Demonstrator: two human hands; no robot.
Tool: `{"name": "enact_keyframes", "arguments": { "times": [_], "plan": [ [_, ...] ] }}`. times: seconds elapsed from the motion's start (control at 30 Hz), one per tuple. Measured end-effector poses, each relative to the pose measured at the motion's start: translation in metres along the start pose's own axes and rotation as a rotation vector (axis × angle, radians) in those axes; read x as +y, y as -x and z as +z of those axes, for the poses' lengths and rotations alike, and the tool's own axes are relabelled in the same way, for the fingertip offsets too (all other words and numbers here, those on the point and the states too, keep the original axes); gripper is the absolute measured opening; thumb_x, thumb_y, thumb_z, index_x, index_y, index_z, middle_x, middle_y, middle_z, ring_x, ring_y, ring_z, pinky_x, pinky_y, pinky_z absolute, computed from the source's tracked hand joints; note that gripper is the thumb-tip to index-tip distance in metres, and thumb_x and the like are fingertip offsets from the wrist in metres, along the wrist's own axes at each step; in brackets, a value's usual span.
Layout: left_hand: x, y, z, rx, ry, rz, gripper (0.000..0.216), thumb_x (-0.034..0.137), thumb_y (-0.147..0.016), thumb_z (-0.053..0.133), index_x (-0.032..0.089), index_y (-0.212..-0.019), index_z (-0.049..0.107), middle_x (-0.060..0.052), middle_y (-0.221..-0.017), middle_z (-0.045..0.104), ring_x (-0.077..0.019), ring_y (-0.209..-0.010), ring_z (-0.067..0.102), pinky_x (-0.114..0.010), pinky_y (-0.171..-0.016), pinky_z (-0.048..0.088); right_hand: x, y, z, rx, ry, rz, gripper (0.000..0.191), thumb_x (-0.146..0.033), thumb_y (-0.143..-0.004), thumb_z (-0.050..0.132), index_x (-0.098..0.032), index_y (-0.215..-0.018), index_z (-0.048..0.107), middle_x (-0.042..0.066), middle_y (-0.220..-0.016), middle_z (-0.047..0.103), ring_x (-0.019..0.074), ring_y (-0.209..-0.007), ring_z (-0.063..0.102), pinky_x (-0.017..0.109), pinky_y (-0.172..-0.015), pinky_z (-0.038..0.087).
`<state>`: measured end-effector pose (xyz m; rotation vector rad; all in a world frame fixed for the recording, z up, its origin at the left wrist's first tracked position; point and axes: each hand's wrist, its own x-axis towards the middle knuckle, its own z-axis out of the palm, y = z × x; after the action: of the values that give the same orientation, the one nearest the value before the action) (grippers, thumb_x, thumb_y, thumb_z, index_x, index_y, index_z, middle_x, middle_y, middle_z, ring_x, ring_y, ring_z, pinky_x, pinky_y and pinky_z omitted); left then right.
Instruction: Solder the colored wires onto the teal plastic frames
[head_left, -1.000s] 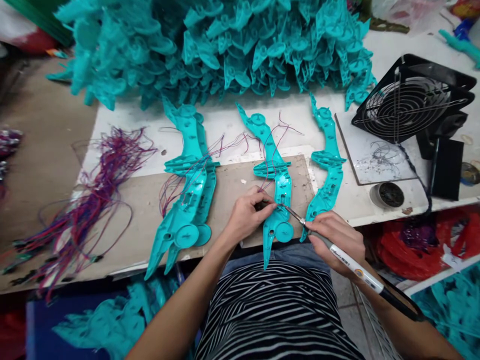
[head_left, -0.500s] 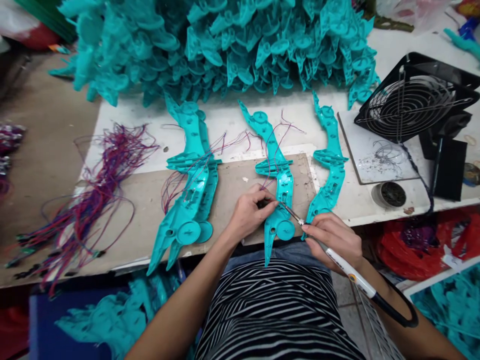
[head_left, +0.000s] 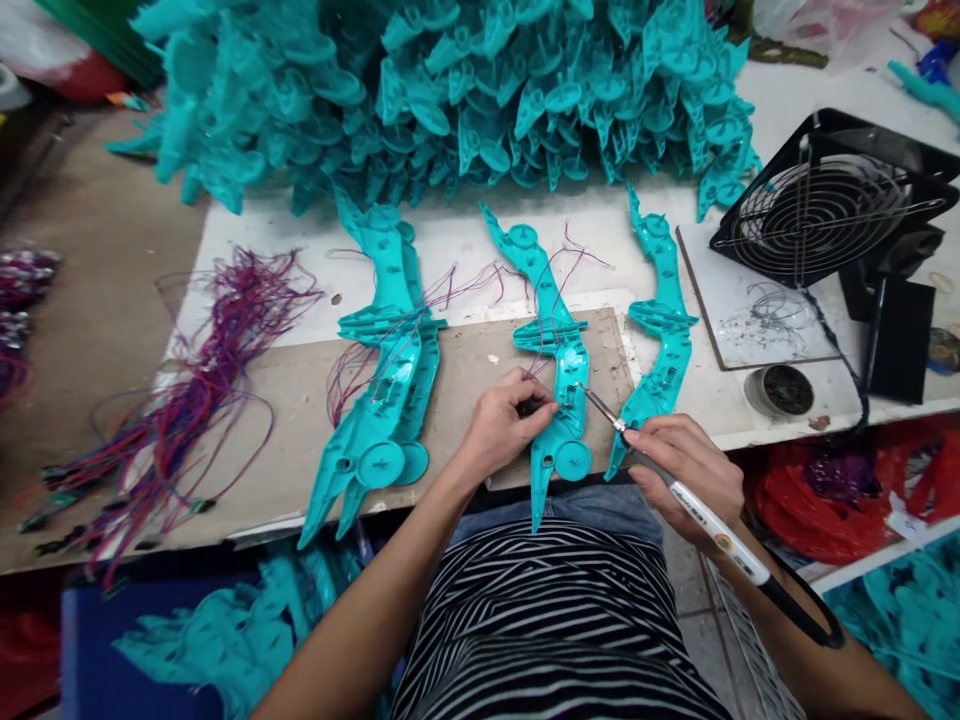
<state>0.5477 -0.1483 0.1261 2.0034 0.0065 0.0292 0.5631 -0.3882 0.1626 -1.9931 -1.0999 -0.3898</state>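
Centrally, curved teal shell [head_left: 573, 362] is laid. Soldering iron [head_left: 703, 518] is clasped by right hand [head_left: 694, 462]. Left hand [head_left: 501, 425] is pinched, contents unclear.

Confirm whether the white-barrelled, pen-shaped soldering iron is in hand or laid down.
In hand: the right hand is wrapped around the soldering iron, whose metal shaft points toward the middle turquoise plastic piece.
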Motion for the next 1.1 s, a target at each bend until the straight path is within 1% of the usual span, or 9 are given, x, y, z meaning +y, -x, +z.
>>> {"name": "enact_keyframes", "arguments": {
  "times": [0.17, 0.27, 0.4, 0.63, 0.93, 1.1],
  "plan": [
    [-0.0014, -0.0002, 0.0003, -0.002, 0.009, 0.008, 0.007, 0.018, -0.083, 0.066, 0.017, -0.077, 0.070, -0.001, -0.075, 0.059, -0.0143, -0.073, 0.056, -0.026, -0.065, 0.043, 0.0027, -0.0019, 0.0012, 0.014, 0.004, -0.001, 0.031, -0.018, -0.091, 0.062, -0.017, -0.122, 0.065, 0.009, -0.086, 0.068, 0.0217, -0.086, 0.064, 0.036, -0.073, 0.057],
    [-0.0018, -0.0001, 0.0002, -0.002, 0.009, 0.001, 0.008, 0.020, -0.083, 0.066, 0.018, -0.077, 0.070, -0.002, -0.076, 0.060, -0.0144, -0.073, 0.056, -0.026, -0.065, 0.043, 0.0003, -0.0026, 0.0033, 0.018, -0.001, 0.002, 0.029, -0.014, -0.089, 0.062, -0.016, -0.118, 0.066, 0.008, -0.084, 0.068, 0.0207, -0.083, 0.063, 0.035, -0.071, 0.057],
    [-0.0011, -0.0003, 0.0001, 0.004, 0.013, -0.007, 0.008, 0.022, -0.082, 0.066, 0.018, -0.077, 0.070, -0.001, -0.075, 0.059, -0.0143, -0.072, 0.055, -0.026, -0.064, 0.041, -0.0039, -0.0028, 0.0054, 0.000, -0.024, -0.031, 0.029, -0.006, -0.085, 0.060, -0.015, -0.112, 0.067, 0.005, -0.078, 0.066, 0.0177, -0.076, 0.062, 0.033, -0.068, 0.057],
    [0.0016, -0.0001, -0.0003, 0.007, -0.012, -0.017, 0.009, 0.023, -0.082, 0.066, 0.017, -0.076, 0.070, -0.002, -0.076, 0.060, -0.0150, -0.073, 0.056, -0.026, -0.065, 0.043, -0.0034, -0.0012, 0.0065, -0.046, -0.003, -0.089, 0.031, -0.006, -0.083, 0.061, -0.015, -0.112, 0.068, 0.004, -0.073, 0.066, 0.0171, -0.073, 0.064, 0.031, -0.066, 0.059],
    [0.0003, -0.0002, 0.0015, 0.019, -0.008, -0.005, 0.010, 0.023, -0.082, 0.066, 0.017, -0.075, 0.070, -0.002, -0.074, 0.058, -0.0148, -0.073, 0.055, -0.025, -0.063, 0.042, -0.0033, 0.0020, 0.0076, -0.052, 0.000, -0.098, 0.033, -0.004, -0.082, 0.063, -0.016, -0.113, 0.066, 0.004, -0.072, 0.064, 0.0172, -0.075, 0.062, 0.030, -0.066, 0.058],
    [-0.0015, -0.0001, 0.0012, 0.018, 0.001, 0.014, 0.011, 0.024, -0.083, 0.066, 0.017, -0.075, 0.070, -0.002, -0.075, 0.058, -0.0149, -0.073, 0.055, -0.026, -0.065, 0.042, -0.0033, 0.0018, -0.0014, -0.026, 0.016, -0.059, 0.036, -0.007, -0.086, 0.062, -0.018, -0.119, 0.065, 0.005, -0.078, 0.066, 0.0190, -0.080, 0.063, 0.033, -0.069, 0.058]
  ]
}}
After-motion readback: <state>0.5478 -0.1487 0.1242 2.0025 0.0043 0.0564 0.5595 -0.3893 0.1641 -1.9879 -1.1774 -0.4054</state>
